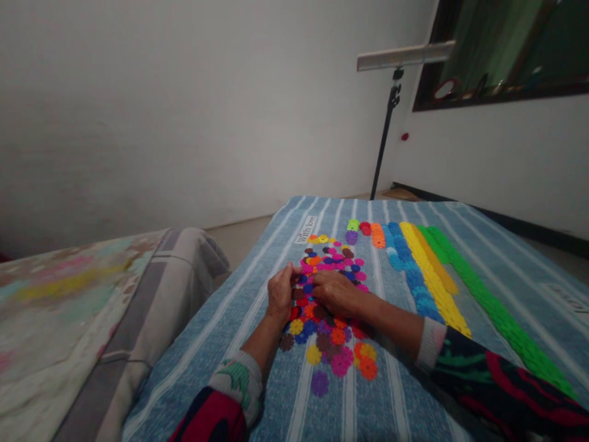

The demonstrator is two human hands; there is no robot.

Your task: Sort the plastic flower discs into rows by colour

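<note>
A loose spread of colourful flower-shaped plastic discs (341,361) lies in the middle of the blue striped cloth (257,288), in pink, orange, purple, brown, yellow and more. At the left edge of this spread is my left hand (280,292), its fingers bent together and pointing toward the discs. My right hand (335,291) reaches in from the right, low over the discs, with the fingers curled down among them. Both hands look closed, close together but apart. Whatever is between the fingers of either hand is hidden or too small to name.
Right of the spread run overlapping rows of discs sorted by colour: a blue row (409,270), a yellow row (432,279) and a long green row (497,313). Short orange discs (378,235) lie beyond. A covered surface (83,307) stands left; a black stand (385,135) rises behind.
</note>
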